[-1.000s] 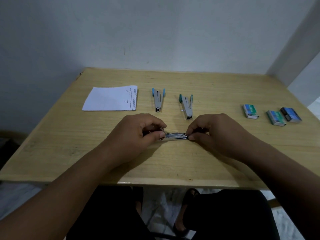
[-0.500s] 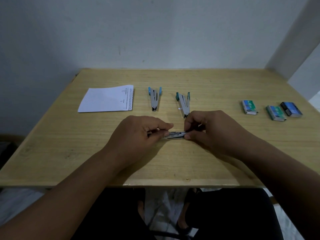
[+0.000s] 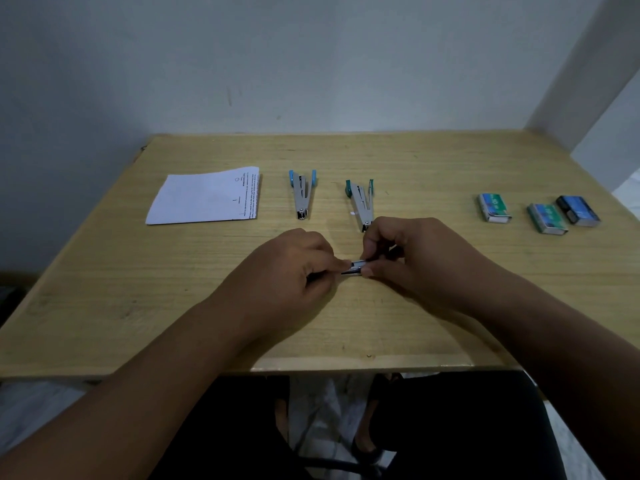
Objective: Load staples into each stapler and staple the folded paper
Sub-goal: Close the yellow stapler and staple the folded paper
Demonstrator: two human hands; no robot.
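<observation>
Pinching a small metal stapler point(image 3: 354, 266) from both ends, left hand point(image 3: 294, 268) and right hand point(image 3: 412, 258) clamped, probably steadying it for loading. Beyond it, lying untouched: two staplers point(image 3: 302, 195), folded paper point(image 3: 207, 197) far-left, staple boxes point(image 3: 540, 213) far-right.

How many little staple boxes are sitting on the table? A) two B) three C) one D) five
B: three small boxes lie in a group at the right side of the table, away from both hands.
</observation>
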